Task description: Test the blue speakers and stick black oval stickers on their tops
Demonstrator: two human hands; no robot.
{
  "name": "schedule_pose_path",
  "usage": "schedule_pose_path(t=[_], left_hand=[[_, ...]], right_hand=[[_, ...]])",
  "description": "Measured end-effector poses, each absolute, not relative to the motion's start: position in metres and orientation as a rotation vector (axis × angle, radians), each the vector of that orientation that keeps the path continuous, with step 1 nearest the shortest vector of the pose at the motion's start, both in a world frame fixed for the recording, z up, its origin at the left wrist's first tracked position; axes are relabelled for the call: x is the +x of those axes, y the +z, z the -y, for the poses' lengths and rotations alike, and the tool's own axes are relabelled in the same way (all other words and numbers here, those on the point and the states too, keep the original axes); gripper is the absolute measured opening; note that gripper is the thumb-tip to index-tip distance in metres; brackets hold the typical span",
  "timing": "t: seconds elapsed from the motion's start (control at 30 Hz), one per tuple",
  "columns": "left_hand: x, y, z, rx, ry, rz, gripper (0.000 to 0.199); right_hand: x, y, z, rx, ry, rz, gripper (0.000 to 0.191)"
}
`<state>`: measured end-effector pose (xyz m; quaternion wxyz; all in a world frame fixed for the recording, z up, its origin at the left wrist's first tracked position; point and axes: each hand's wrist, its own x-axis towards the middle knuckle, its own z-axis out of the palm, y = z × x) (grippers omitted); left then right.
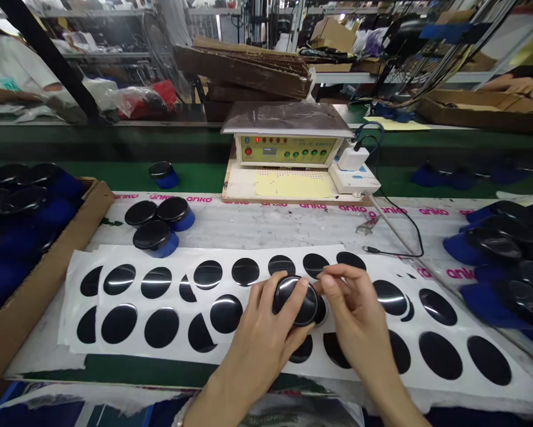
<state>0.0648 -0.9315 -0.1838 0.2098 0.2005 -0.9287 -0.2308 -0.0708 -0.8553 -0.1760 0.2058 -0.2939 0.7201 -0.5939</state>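
My left hand (259,329) is wrapped round a small round unit with a glossy black top (298,301), fingers over its face and side. At its right edge my right hand (357,311) has thumb and forefinger closed together; whatever lies between them is too small to make out. Beneath both hands spread overlapping white sheets (141,350) of glossy black round stickers (162,327). Some of the stickers are partly covered by my hands and by overlapping sheets.
Behind the sheets stand three black-topped blue round units (153,236), with another unit (163,175) farther back. More fill a cardboard box (61,243) at left and a pile (515,255) at right. A control box (288,148) with buttons and a loose cable (395,254) lie beyond.
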Motion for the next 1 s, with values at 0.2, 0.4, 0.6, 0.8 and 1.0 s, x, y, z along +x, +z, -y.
schedule_pose_path(t=[0.2,0.4,0.6,0.8,1.0], left_hand=[[0.068,-0.159,0.938,0.536,-0.523,2.735,0.052],[0.037,-0.095,1.091,1.084,-0.112,2.543,0.059],[0.018,-0.089,1.2,1.423,-0.034,2.538,0.034],[0.072,-0.089,1.181,1.422,-0.043,2.678,0.057],[0.103,-0.099,1.094,1.302,-0.033,2.652,0.053]], right_hand=[[-0.104,-0.163,0.83,-0.842,-1.791,-2.179,0.023],[-0.116,-0.172,0.811,-1.282,-1.244,-2.33,0.026],[-0.106,-0.177,0.815,-1.717,-0.8,-2.025,0.013],[-0.107,-0.175,0.825,-1.736,-0.617,-2.017,0.024],[-0.102,-0.151,0.844,-1.739,-0.408,-1.895,0.033]])
